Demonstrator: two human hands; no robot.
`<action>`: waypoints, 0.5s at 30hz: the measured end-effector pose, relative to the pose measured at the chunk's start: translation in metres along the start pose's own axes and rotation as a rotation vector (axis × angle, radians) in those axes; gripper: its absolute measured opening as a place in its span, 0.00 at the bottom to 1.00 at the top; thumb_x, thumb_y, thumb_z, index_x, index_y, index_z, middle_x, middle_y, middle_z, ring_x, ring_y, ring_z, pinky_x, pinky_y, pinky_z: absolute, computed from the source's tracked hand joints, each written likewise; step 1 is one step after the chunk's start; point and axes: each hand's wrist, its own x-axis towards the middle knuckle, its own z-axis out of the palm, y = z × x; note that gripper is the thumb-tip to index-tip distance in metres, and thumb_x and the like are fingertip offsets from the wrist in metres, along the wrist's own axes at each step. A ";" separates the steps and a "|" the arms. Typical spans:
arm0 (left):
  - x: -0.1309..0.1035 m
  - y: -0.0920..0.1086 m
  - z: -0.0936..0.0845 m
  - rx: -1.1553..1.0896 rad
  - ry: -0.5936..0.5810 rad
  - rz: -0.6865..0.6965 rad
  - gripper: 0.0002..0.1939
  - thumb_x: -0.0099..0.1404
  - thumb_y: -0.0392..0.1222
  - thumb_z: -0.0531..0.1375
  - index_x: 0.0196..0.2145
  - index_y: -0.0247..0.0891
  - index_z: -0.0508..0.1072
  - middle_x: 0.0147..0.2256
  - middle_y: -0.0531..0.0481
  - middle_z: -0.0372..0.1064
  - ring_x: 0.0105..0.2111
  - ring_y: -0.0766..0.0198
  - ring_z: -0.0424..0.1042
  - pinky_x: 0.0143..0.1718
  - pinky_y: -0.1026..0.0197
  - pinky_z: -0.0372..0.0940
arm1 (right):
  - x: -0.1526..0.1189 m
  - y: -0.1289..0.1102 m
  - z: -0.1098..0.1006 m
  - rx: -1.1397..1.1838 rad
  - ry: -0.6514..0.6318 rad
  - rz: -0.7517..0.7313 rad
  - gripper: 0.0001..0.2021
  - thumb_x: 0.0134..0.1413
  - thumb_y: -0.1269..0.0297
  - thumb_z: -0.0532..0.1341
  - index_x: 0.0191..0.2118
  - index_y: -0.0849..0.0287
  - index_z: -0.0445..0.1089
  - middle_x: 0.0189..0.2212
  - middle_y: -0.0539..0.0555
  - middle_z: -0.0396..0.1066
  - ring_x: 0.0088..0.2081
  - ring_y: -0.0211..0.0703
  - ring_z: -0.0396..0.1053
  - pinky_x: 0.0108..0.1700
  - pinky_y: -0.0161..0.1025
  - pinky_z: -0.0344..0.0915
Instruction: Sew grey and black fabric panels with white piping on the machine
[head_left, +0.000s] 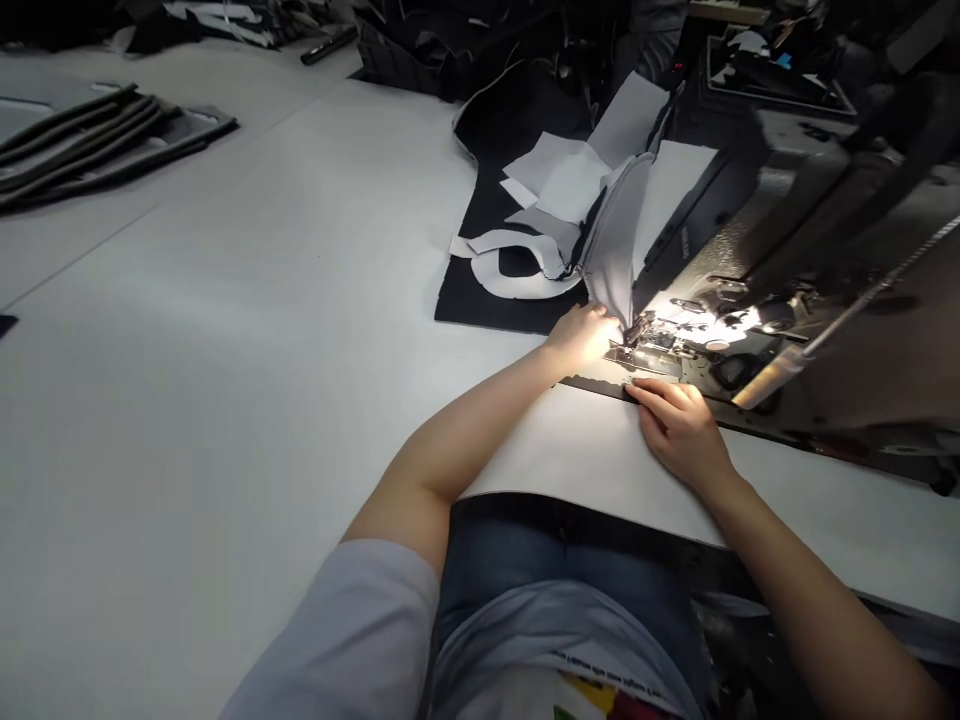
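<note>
Head: grey fabric (619, 240) beyond hands (581, 338) (684, 430)

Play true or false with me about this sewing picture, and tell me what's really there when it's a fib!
1. A bright light shines on the sewing machine. True.
2. The left hand is down in the lap. False: it is up by the sewing machine, at the grey cloth.
3. A white curved piece lies on black material. True.
4. The stack at the far left is bright red. False: it is dark and grey.
5. The right hand is nearer the table's front edge than the left hand. True.
</note>
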 end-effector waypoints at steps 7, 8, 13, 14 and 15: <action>-0.030 -0.018 -0.011 0.069 0.048 -0.101 0.12 0.63 0.27 0.55 0.37 0.35 0.78 0.39 0.44 0.76 0.41 0.57 0.74 0.42 0.61 0.67 | -0.003 0.000 0.000 0.028 0.039 -0.008 0.16 0.61 0.72 0.53 0.50 0.58 0.73 0.48 0.58 0.74 0.46 0.50 0.69 0.49 0.52 0.68; -0.047 -0.022 -0.016 0.097 0.037 -0.125 0.13 0.62 0.26 0.54 0.37 0.35 0.77 0.39 0.43 0.76 0.43 0.57 0.74 0.43 0.61 0.67 | -0.004 0.001 0.000 0.027 0.044 -0.013 0.16 0.61 0.73 0.53 0.50 0.59 0.73 0.48 0.58 0.74 0.46 0.50 0.69 0.49 0.52 0.68; -0.174 -0.014 -0.084 0.161 -0.234 -0.304 0.17 0.62 0.27 0.51 0.38 0.40 0.77 0.41 0.44 0.76 0.44 0.55 0.74 0.47 0.58 0.67 | -0.009 0.002 0.001 0.003 0.060 -0.048 0.16 0.60 0.74 0.54 0.50 0.61 0.73 0.49 0.59 0.73 0.46 0.51 0.68 0.48 0.51 0.69; -0.200 -0.009 -0.105 0.163 -0.376 -0.361 0.16 0.61 0.28 0.52 0.35 0.40 0.78 0.37 0.46 0.77 0.40 0.54 0.76 0.44 0.57 0.68 | -0.009 0.001 0.002 -0.005 0.065 -0.051 0.16 0.60 0.74 0.54 0.50 0.61 0.73 0.48 0.59 0.73 0.45 0.51 0.68 0.47 0.50 0.69; -0.221 -0.004 -0.127 0.148 -0.518 -0.404 0.15 0.59 0.29 0.53 0.32 0.41 0.78 0.32 0.47 0.77 0.37 0.53 0.76 0.41 0.57 0.69 | -0.009 0.001 0.003 -0.015 0.073 -0.053 0.15 0.60 0.74 0.54 0.50 0.61 0.73 0.48 0.59 0.73 0.45 0.50 0.68 0.47 0.50 0.69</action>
